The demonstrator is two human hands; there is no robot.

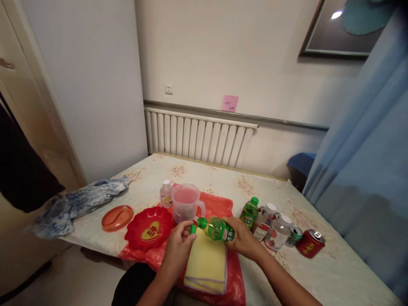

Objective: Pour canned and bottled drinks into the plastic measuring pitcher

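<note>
The right hand [244, 240] grips a small green plastic bottle [216, 228], tilted sideways above the yellow folded cloth [206, 261]. The left hand [178, 246] pinches its green cap [193, 229], seemingly just unscrewed. Next, I'd judge, a steady tilt toward the clear measuring jug [185, 203].

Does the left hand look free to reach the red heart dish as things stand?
Probably not at once: the left hand pinches a green cap beside the bottle. The dish lies close to its left, with nothing between.
</note>
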